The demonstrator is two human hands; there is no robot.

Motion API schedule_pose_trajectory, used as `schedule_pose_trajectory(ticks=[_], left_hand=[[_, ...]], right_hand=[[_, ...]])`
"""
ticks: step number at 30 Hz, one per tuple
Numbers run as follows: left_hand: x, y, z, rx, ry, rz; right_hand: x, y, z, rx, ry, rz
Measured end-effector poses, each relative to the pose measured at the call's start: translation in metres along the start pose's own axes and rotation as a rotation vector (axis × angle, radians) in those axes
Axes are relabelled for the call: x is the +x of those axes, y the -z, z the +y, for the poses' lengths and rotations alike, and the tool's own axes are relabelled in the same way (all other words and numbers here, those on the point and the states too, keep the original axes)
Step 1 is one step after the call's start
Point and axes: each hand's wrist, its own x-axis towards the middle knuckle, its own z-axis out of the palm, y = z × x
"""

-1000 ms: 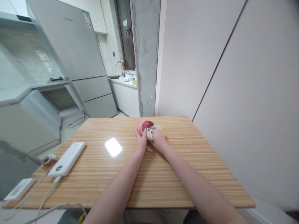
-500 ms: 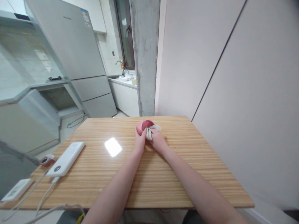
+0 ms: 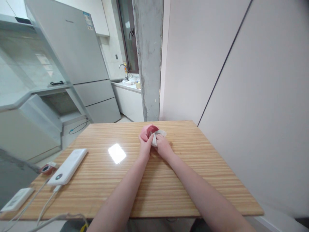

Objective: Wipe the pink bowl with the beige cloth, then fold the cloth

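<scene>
A pink bowl [image 3: 145, 131] is tipped on its side near the far edge of the wooden table [image 3: 188, 190], its hollow turned towards my right hand. My left hand [image 3: 145, 145] grips the bowl's near side, thumb at the rim. Bunched in the fingers of my right hand [image 3: 163, 145] is a whitish cloth [image 3: 160, 132], pressed against the bowl's rim. Part of the cloth sticks out beyond my right fingers. My fingertips inside and behind the bowl are hidden.
At the table's left lie a white power bank [image 3: 69, 166] with a cable plugged in, a white power strip [image 3: 17, 199] and a small reddish round object [image 3: 48, 169]. A fridge [image 3: 79, 48], sink counter [image 3: 127, 96] and concrete pillar [image 3: 151, 61] stand beyond; a pale wall panel [image 3: 193, 64] rises right.
The cloth has shifted slightly at the bowl's rim, and my left thumb sits a little differently. Both hands keep their hold in nearly the same place.
</scene>
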Motion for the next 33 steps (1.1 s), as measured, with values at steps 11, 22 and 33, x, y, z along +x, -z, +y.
schedule_pose_trajectory(ticks=[11, 22, 33], left_hand=[[0.013, 0.018, 0.026, 0.201, -0.040, -0.072], [0.000, 0.007, 0.014, 0.032, -0.073, -0.029], [0.005, 0.012, 0.023, -0.014, -0.015, 0.014]], right_hand=[[0.000, 0.006, -0.001, 0.008, 0.019, 0.037], [0.000, 0.005, -0.009, -0.002, -0.051, 0.027], [0.000, 0.014, -0.005, -0.102, 0.081, 0.015]])
